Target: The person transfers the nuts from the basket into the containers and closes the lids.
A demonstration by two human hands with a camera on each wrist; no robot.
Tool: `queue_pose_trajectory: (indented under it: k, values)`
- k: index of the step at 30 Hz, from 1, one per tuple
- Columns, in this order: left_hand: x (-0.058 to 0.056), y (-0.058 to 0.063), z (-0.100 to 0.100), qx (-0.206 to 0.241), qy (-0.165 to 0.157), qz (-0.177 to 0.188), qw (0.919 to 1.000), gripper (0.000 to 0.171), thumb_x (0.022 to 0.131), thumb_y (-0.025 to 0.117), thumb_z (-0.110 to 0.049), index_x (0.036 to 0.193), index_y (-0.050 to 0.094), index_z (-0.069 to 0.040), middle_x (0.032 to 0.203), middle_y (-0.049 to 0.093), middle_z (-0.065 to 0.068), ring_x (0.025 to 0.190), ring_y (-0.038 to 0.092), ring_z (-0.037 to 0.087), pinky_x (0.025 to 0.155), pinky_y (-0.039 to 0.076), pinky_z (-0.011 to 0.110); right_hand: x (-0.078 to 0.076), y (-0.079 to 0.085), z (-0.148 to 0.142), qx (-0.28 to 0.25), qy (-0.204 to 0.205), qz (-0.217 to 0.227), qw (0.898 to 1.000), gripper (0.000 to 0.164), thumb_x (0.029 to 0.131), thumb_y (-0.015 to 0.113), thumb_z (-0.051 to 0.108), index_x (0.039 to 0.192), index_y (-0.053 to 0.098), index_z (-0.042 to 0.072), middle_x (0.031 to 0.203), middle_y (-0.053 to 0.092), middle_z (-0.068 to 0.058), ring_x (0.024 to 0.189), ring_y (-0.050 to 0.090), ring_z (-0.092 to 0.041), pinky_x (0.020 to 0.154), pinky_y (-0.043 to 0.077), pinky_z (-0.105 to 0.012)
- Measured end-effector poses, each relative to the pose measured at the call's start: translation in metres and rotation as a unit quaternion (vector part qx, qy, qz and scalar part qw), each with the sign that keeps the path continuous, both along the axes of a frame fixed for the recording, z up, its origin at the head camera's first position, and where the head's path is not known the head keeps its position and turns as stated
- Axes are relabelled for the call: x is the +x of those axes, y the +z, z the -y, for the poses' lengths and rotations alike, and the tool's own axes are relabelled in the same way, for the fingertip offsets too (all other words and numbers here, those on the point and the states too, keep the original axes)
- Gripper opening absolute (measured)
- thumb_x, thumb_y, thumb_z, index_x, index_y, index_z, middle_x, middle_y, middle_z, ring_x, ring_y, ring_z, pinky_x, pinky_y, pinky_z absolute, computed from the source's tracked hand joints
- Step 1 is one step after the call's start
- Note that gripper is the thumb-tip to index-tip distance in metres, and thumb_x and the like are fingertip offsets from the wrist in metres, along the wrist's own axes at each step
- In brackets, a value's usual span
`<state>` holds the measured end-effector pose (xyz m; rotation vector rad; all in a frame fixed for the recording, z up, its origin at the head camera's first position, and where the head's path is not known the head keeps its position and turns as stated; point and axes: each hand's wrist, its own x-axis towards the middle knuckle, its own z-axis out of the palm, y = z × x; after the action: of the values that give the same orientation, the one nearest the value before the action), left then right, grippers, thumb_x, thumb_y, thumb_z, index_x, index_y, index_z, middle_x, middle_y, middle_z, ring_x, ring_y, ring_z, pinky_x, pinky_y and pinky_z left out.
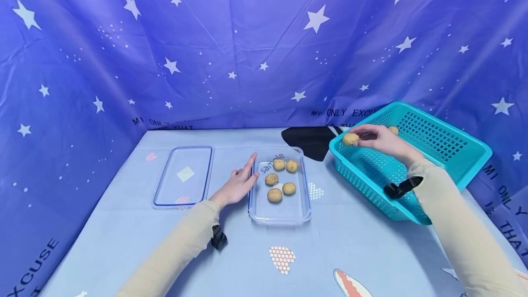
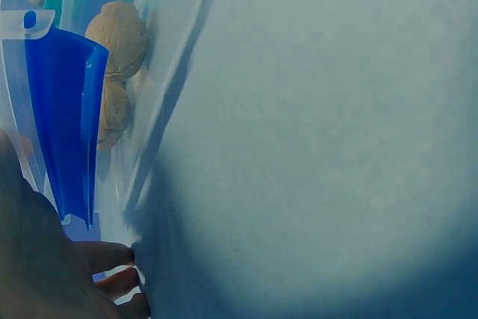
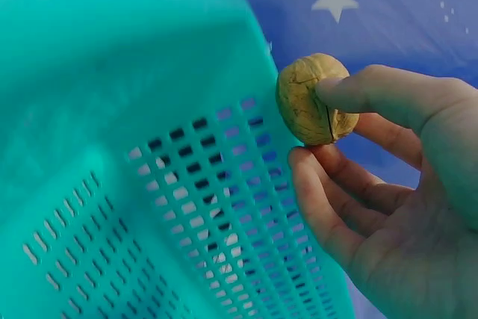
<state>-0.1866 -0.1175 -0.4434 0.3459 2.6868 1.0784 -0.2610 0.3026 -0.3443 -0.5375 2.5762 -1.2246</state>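
My right hand (image 1: 381, 141) pinches a walnut (image 1: 350, 139) between thumb and fingers, over the near-left rim of the turquoise basket (image 1: 445, 173). In the right wrist view the thumb lies across this walnut (image 3: 308, 102), and the fingertips support it from below. Another walnut (image 1: 393, 130) is in the basket, partly behind the hand. My left hand (image 1: 236, 186) rests against the left side of a clear plastic container (image 1: 280, 219), index finger stretched along its rim. Several walnuts (image 1: 274, 195) lie inside. The left wrist view shows the container's blue side flap (image 2: 67, 125) beside that hand.
A clear lid with a blue seal (image 1: 183, 191) lies flat on the table, left of the container. Blue cloth with white stars (image 1: 247, 49) hangs behind the table. The pale blue tablecloth (image 1: 231, 260) carries printed hearts and a black printed shape.
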Motion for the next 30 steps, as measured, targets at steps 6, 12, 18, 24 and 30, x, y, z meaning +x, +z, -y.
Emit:
queue_pose_trajectory:
  k: [6, 12, 18, 24, 30]
  values:
    - [0.000, 0.000, -0.001, -0.001, -0.002, 0.002, 1.0000, 0.062, 0.104, 0.033, -0.042, 0.157, 0.002, -0.031, 0.156, 0.026, 0.005, 0.138, 0.023, 0.042, 0.103, 0.026, 0.068, 0.007, 0.009, 0.013, 0.009, 0.020, -0.007, 1.000, 0.043, 0.096, 0.062, 0.014, 0.134, 0.052, -0.001, 0.127, 0.056, -0.020, 0.102, 0.059, -0.014, 0.083, 0.051, -0.025]
    - [0.000, -0.001, 0.001, 0.002, 0.000, -0.001, 1.0000, 0.062, 0.104, 0.033, -0.042, 0.157, 0.002, -0.032, 0.156, 0.027, 0.006, 0.137, 0.024, 0.043, 0.103, 0.027, 0.067, 0.012, 0.013, 0.026, 0.015, 0.038, -0.018, 0.999, 0.039, 0.095, 0.063, 0.014, 0.131, 0.055, 0.002, 0.124, 0.058, -0.017, 0.105, 0.058, -0.023, 0.084, 0.051, -0.029]
    - [0.000, -0.001, 0.002, 0.002, -0.006, -0.001, 1.0000, 0.063, 0.104, 0.033, -0.042, 0.156, 0.000, -0.033, 0.157, 0.025, 0.005, 0.137, 0.025, 0.043, 0.103, 0.026, 0.067, 0.021, 0.013, 0.040, 0.013, 0.059, -0.031, 0.998, 0.035, 0.093, 0.065, 0.011, 0.127, 0.059, 0.002, 0.118, 0.061, -0.014, 0.101, 0.059, -0.024, 0.080, 0.051, -0.026]
    - [-0.002, -0.001, 0.004, 0.006, -0.013, -0.004, 0.9999, 0.064, 0.103, 0.036, -0.043, 0.156, 0.001, -0.033, 0.157, 0.023, 0.003, 0.136, 0.025, 0.044, 0.105, 0.025, 0.066, 0.028, 0.006, 0.051, 0.001, 0.088, -0.017, 0.996, 0.035, 0.091, 0.066, 0.007, 0.125, 0.060, 0.003, 0.113, 0.063, -0.012, 0.098, 0.060, -0.026, 0.078, 0.053, -0.029]
    - [-0.001, 0.000, 0.005, 0.030, 0.002, 0.004, 0.9995, 0.065, 0.101, 0.042, -0.043, 0.155, 0.007, -0.038, 0.157, 0.025, 0.005, 0.135, 0.024, 0.049, 0.099, 0.024, 0.074, 0.033, 0.000, 0.063, 0.000, 0.120, -0.013, 0.993, 0.036, 0.090, 0.068, 0.007, 0.124, 0.061, 0.001, 0.112, 0.064, -0.010, 0.097, 0.060, -0.025, 0.082, 0.052, -0.030]
